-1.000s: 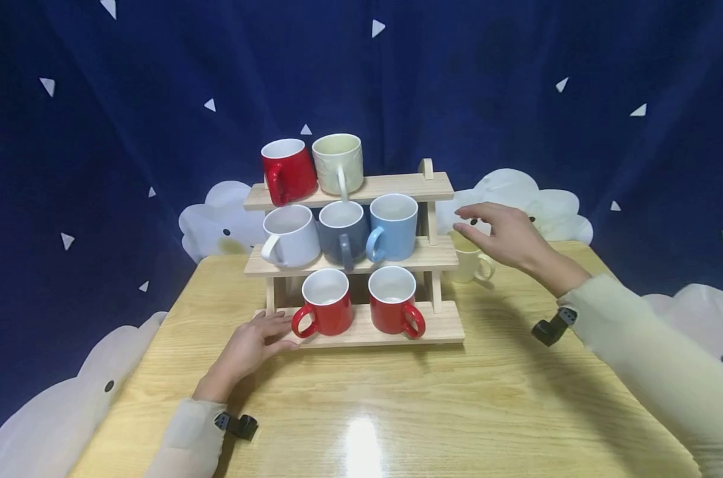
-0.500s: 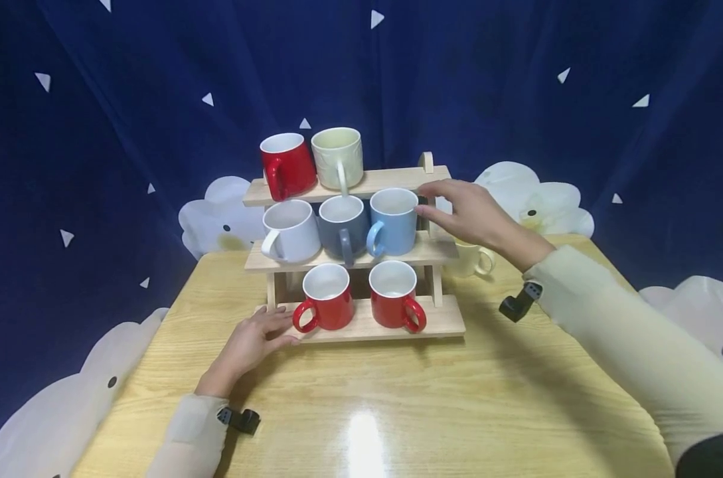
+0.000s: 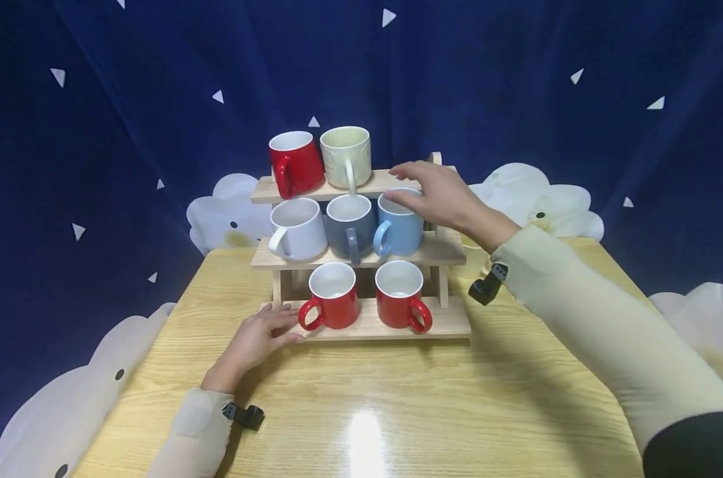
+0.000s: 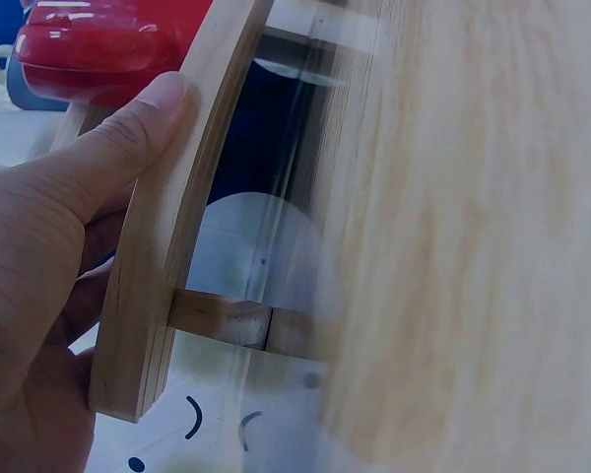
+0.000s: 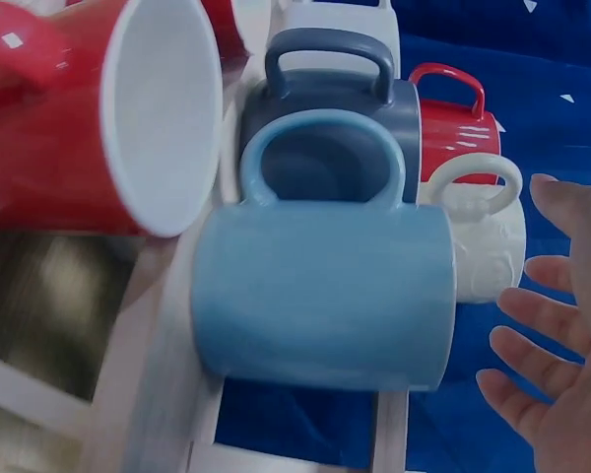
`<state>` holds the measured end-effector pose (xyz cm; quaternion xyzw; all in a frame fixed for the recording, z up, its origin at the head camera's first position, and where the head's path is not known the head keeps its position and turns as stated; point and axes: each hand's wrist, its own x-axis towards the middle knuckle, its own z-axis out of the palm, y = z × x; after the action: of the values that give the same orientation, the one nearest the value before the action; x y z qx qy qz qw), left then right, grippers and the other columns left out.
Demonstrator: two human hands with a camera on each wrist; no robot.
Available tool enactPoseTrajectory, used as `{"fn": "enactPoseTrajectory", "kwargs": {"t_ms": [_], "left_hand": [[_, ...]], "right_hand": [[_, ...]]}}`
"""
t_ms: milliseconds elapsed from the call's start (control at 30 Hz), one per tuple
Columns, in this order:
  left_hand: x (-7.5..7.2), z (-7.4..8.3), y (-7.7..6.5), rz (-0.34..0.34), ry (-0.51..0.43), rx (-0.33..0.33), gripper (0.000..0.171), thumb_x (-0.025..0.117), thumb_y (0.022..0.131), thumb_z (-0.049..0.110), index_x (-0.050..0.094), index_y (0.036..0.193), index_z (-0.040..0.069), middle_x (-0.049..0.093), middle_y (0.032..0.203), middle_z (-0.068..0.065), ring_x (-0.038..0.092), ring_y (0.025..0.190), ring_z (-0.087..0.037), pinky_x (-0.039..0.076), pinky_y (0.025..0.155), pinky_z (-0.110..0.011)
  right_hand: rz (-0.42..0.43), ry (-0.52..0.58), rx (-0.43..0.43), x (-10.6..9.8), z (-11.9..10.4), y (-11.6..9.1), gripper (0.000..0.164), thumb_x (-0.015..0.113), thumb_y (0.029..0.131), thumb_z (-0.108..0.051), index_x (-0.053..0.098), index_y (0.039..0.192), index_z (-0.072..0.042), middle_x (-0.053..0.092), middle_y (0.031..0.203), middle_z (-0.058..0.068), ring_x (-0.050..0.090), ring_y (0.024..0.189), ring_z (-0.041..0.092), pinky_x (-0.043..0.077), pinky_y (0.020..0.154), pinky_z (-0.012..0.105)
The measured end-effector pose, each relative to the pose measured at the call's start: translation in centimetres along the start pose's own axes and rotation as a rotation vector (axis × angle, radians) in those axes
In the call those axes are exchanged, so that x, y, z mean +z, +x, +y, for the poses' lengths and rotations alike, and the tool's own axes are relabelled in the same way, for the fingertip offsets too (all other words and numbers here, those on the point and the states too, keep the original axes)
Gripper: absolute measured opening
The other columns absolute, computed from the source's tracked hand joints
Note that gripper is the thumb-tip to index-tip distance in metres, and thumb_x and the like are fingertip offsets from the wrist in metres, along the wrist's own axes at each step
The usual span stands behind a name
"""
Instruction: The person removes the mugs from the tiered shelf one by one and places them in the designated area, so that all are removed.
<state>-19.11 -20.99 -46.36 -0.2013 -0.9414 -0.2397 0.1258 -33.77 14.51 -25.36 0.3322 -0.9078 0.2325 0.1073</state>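
Observation:
My left hand [image 3: 257, 340] holds the left end of the bottom board of a three-tier wooden shelf [image 3: 451, 320]. In the left wrist view its thumb [image 4: 143, 123] lies on the board's edge, with the fingers partly hidden on the other face. My right hand [image 3: 445, 196] is held above the light blue mug [image 3: 404, 234] on the middle tier, fingers spread apart and nothing between them. To its left, on the top tier, stands a cream mug [image 3: 344, 166] with its handle facing front. The right wrist view shows the fingertips near that cream mug [image 5: 491, 246].
A red mug [image 3: 301, 166] stands top left. On the middle tier are a white mug [image 3: 301, 232] and a dark grey mug [image 3: 348, 226]. Two red mugs [image 3: 340, 309] occupy the bottom tier. Behind the shelf's right side, a yellow mug [image 3: 471, 262] sits on the table [image 3: 433, 398].
My right hand has moved left from above the yellow mug, past the shelf's right end, to over the light blue mug. My left hand has stayed at the bottom board.

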Motion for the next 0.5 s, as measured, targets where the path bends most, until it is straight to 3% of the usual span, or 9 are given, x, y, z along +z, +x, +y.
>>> {"fn": "enactPoseTrajectory", "kwargs": {"t_ms": [300,500], "left_hand": [[-0.1,0.1,-0.1,0.006,-0.002,0.006,0.052,0.08,0.078,0.041,0.072,0.119,0.011,0.068,0.121,-0.006,0.056,0.124,-0.028,0.029,0.113,-0.055],[-0.1,0.1,0.1,0.006,0.006,0.015,0.051,0.081,0.077,0.04,0.072,0.119,0.011,0.068,0.122,-0.006,0.057,0.123,-0.028,0.03,0.113,-0.054]], "right_hand": [[-0.017,0.011,0.055,0.8,-2.1,2.6,0.064,0.063,0.089,-0.057,0.056,0.137,-0.015,0.059,0.131,0.007,0.052,0.122,0.027,0.043,0.104,0.046],[-0.008,0.033,0.062,1.3,-3.4,3.8,0.056,0.065,0.091,-0.049,0.058,0.134,-0.014,0.06,0.131,0.006,0.054,0.121,0.025,0.043,0.103,0.044]]}}
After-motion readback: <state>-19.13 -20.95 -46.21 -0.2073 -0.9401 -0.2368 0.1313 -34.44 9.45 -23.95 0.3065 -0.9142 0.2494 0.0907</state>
